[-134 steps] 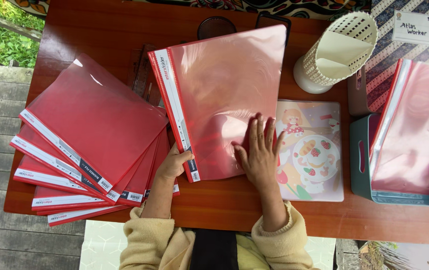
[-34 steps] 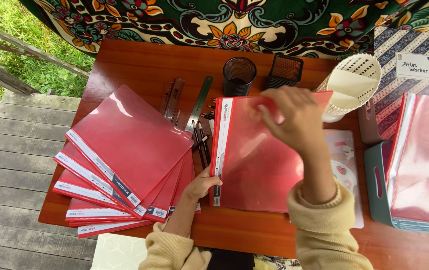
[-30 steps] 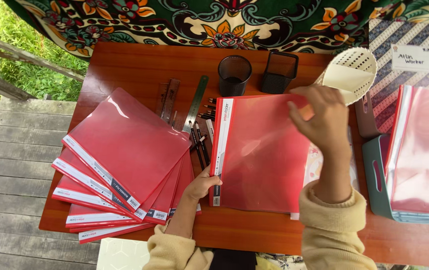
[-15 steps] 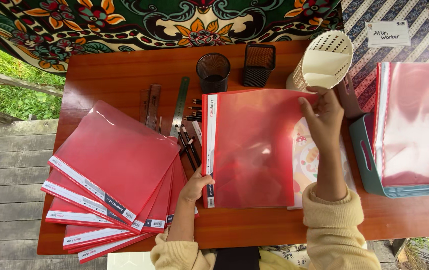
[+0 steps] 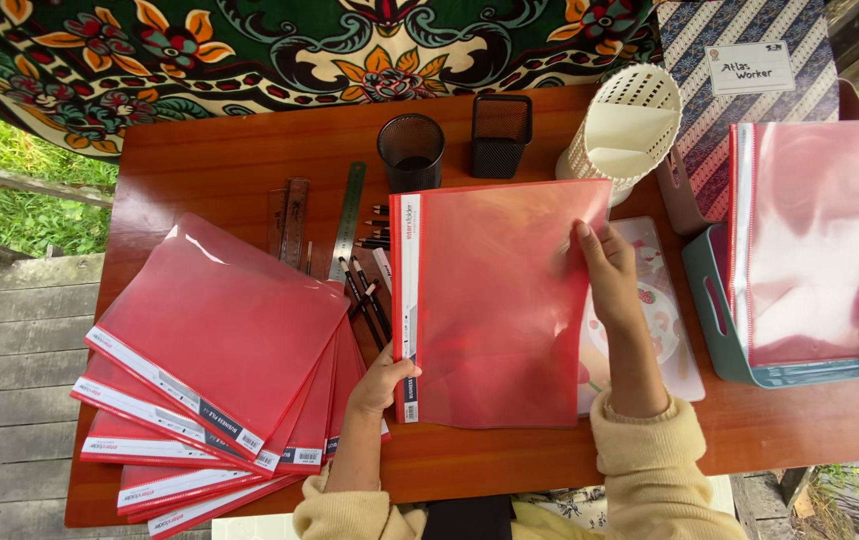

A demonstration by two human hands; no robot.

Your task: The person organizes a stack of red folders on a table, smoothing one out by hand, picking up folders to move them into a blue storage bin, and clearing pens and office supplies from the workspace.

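Note:
A red translucent folder (image 5: 494, 300) with a white spine strip lies in the middle of the wooden table (image 5: 249, 150). My left hand (image 5: 384, 378) pinches the lower end of its spine. My right hand (image 5: 609, 285) grips its right edge with the fingers curled around the cover. An illustrated pastel sheet (image 5: 659, 320) sticks out from under the folder to the right. A fanned stack of several red folders (image 5: 219, 360) lies to the left.
Rulers (image 5: 347, 220), pencils (image 5: 367, 295), two black mesh cups (image 5: 411, 152) and a white perforated holder (image 5: 621, 125) lie behind the folder. A teal bin (image 5: 714, 320) at the right holds upright red folders (image 5: 814, 240). Patterned cloth hangs at the back.
My right hand slid from the folder's top right corner down to its right edge. The cover has come down flat. The left hand stayed at the spine.

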